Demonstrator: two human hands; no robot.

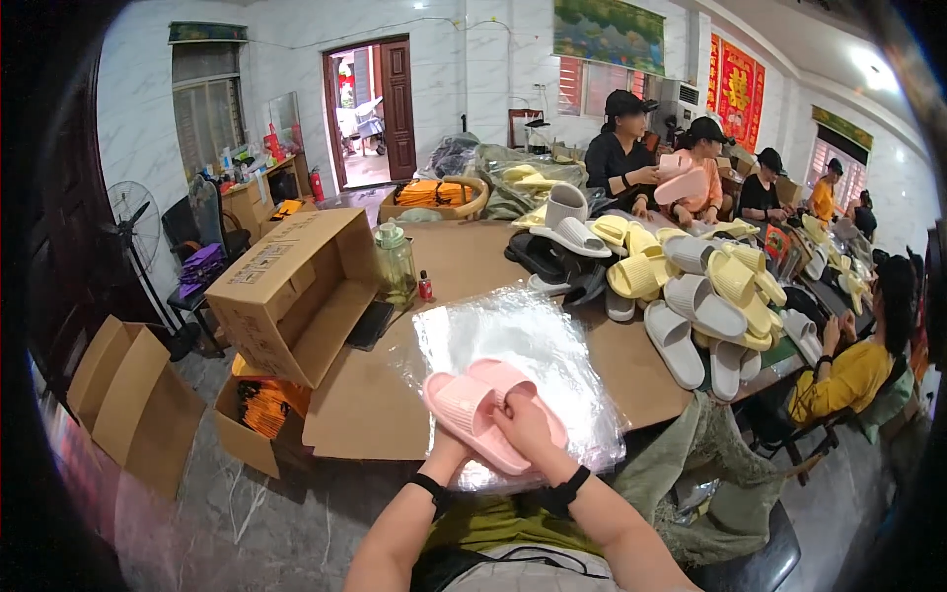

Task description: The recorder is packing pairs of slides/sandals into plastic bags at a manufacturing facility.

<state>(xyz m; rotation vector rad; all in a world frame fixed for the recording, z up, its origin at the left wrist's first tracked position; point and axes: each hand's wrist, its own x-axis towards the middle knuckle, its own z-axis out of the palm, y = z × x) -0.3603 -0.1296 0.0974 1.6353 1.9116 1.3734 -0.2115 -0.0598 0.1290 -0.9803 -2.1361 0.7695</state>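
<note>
A pair of pink slippers with ribbed straps is held side by side over a stack of clear plastic bags (528, 331) at the table's near edge. My left hand (450, 452) grips the left pink slipper (462, 400) from its outer side and below; its fingers are mostly hidden under the sole. Closed at the strap opening of the right pink slipper (501, 373), my right hand (525, 426) has its fingertips on that slipper. Both slippers point away from me, close together.
Yellow and grey slippers (698, 301) are heaped at the right. At the left stand an open cardboard box (286, 286), a glass jar (397, 264), a small red bottle (425, 286) and a dark phone (371, 326). Several co-workers (621, 148) sit along the table's far right side.
</note>
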